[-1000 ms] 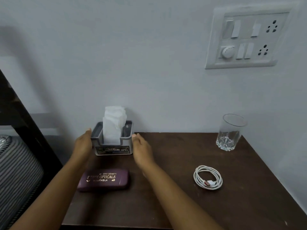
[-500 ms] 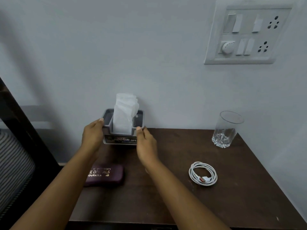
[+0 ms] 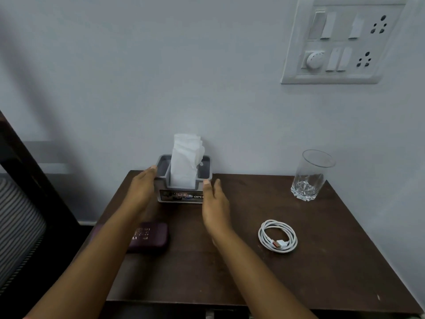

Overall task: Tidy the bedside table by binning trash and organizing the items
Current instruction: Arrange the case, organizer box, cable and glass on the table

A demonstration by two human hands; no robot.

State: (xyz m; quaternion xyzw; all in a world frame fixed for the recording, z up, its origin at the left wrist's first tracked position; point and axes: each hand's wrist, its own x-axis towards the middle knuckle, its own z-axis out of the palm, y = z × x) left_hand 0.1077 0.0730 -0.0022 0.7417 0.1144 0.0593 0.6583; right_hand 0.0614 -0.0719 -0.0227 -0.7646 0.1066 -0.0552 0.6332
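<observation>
A grey tissue holder (image 3: 184, 192) with white tissues (image 3: 186, 160) standing up in it rests at the back of the dark wooden bedside table (image 3: 299, 272), against the wall. My left hand (image 3: 142, 192) lies flat along the holder's left side, fingertips touching its rim. My right hand (image 3: 215, 203) is at the right front corner, thumb on the edge and fingers spread away from it. A purple spectacle case (image 3: 151, 238) lies nearer me, partly hidden by my left forearm. A coiled white cable (image 3: 277, 236) and a drinking glass (image 3: 310, 176) are to the right.
A white switchboard (image 3: 345, 40) is mounted on the wall above the glass. A dark bed frame (image 3: 34, 180) and a striped mattress (image 3: 18, 226) stand to the left of the table.
Both hands closed on the tissue holder and shifted it right along the table's back edge, up to the wall. Their grip has since loosened and the fingers have spread.
</observation>
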